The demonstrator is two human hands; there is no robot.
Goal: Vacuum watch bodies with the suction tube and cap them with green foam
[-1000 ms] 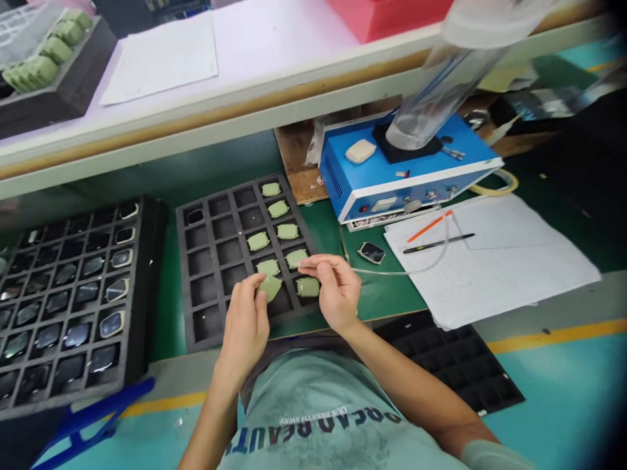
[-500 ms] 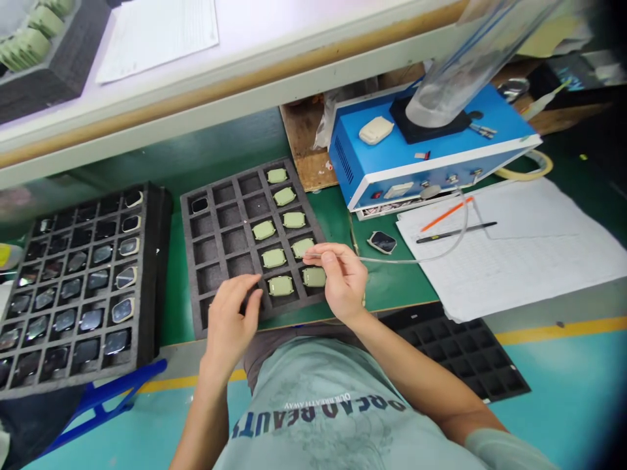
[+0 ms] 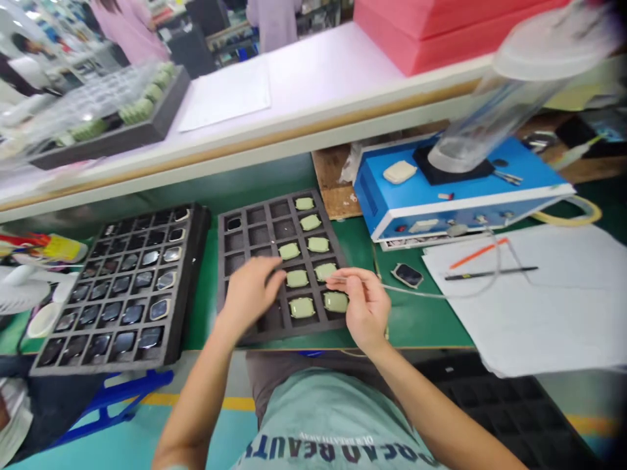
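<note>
A dark foam tray (image 3: 255, 334) lies before me, its right-hand columns holding several pale green watch cases (image 3: 296, 279). My left hand (image 3: 255, 294) hovers over the middle of it, fingers curved and thumb apart, with nothing visible in it. Its fingertips are nearest the green case in the third row; I cannot tell whether they touch. Between thumb and fingers, my right hand (image 3: 365, 303) pinches a thin clear tube (image 3: 421, 294) beside the right column. The tube runs off to the blue box (image 3: 455, 196). One dark-faced watch (image 3: 234, 223) occupies the tray's far left pocket.
Left stands a deeper foam tray (image 3: 169, 346) full of dark-faced watches. A loose watch (image 3: 407, 275) lies right of my hand, near paper sheets (image 3: 548, 313) with an orange stick and a black pen. A white shelf (image 3: 313, 85) crosses behind, carrying red boxes (image 3: 441, 32).
The view has tilted up, showing more of the shelf and room. My left hand has moved up over the tray towards the third-row green case. My right hand still pinches the tube.
</note>
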